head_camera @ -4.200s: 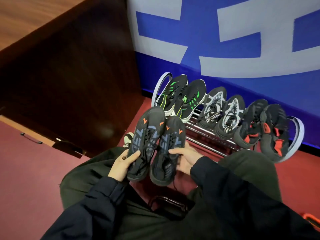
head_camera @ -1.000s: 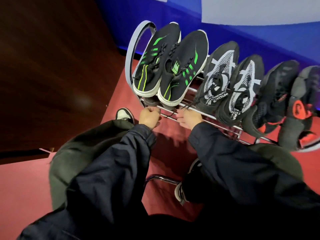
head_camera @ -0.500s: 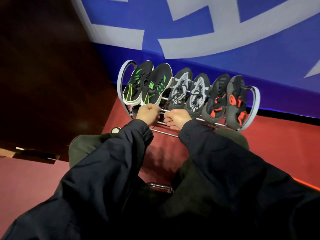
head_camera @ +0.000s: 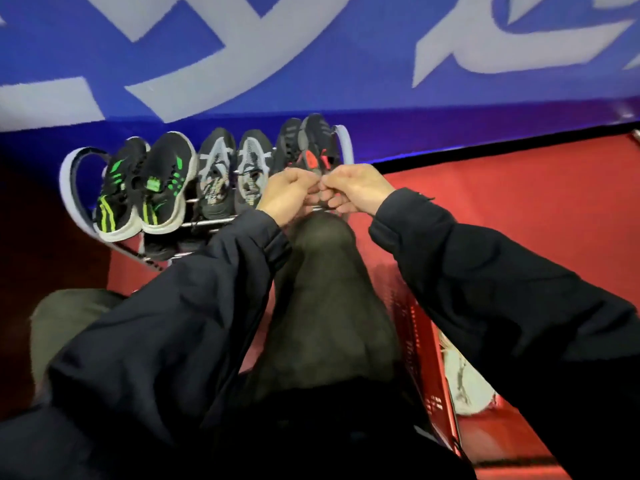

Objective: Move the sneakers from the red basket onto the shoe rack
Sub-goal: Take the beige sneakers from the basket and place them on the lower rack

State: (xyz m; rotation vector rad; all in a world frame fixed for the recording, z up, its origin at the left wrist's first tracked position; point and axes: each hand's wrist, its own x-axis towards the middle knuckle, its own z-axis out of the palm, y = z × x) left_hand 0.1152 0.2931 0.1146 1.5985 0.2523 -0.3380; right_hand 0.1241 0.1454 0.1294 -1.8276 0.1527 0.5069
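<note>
The shoe rack [head_camera: 74, 188] stands on the red floor [head_camera: 519, 209] against the blue wall banner [head_camera: 311, 46]. Its top tier carries three pairs of sneakers, toes up: the green-striped pair [head_camera: 145, 188] at the left end, the grey-patterned pair [head_camera: 232, 174] in the middle, the red-accented pair [head_camera: 308, 143] at the right end. A dark sneaker [head_camera: 162, 249] is partly visible on the lower tier.

Half a second earlier both hands were curled at the lower rail below the green-striped pair. They have since shifted to the right end. The left hand [head_camera: 289, 194] and right hand [head_camera: 356, 190] are now loosely fisted, fingertips meeting, in front of the red-accented pair; whether they pinch anything cannot be determined.

The red basket [head_camera: 429, 358] has come into view at lower right, beside the person's knee [head_camera: 322, 271], with a white sneaker [head_camera: 460, 382] inside.
</note>
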